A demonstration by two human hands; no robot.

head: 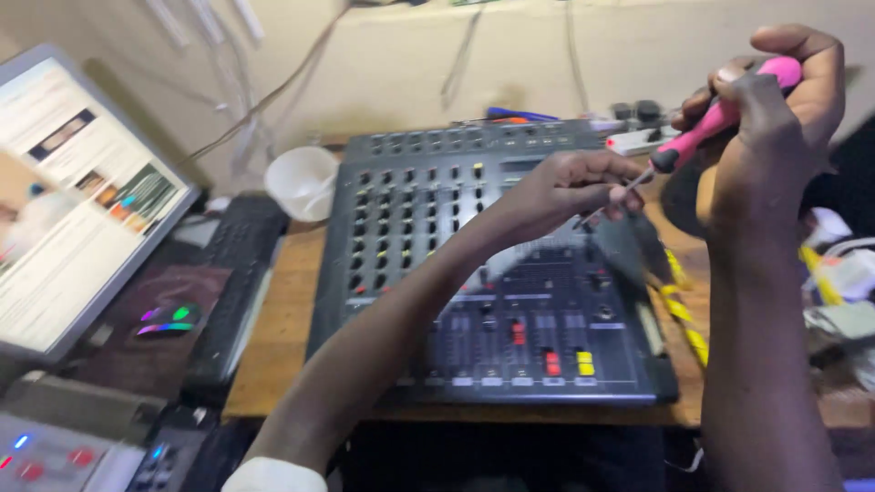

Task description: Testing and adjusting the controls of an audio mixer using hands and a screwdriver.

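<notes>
Mixer (437, 273) under hands; monitor (73, 191), cup (301, 182) left.

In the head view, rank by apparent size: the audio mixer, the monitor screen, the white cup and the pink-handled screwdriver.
1. Audio mixer.
2. Monitor screen, cut off by the frame edge, so unsure against the mixer.
3. White cup and pink-handled screwdriver, held in the right hand: too alike to rank.

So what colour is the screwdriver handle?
Pink, with a black collar near the shaft; the head view shows the screwdriver in the right hand.
</notes>
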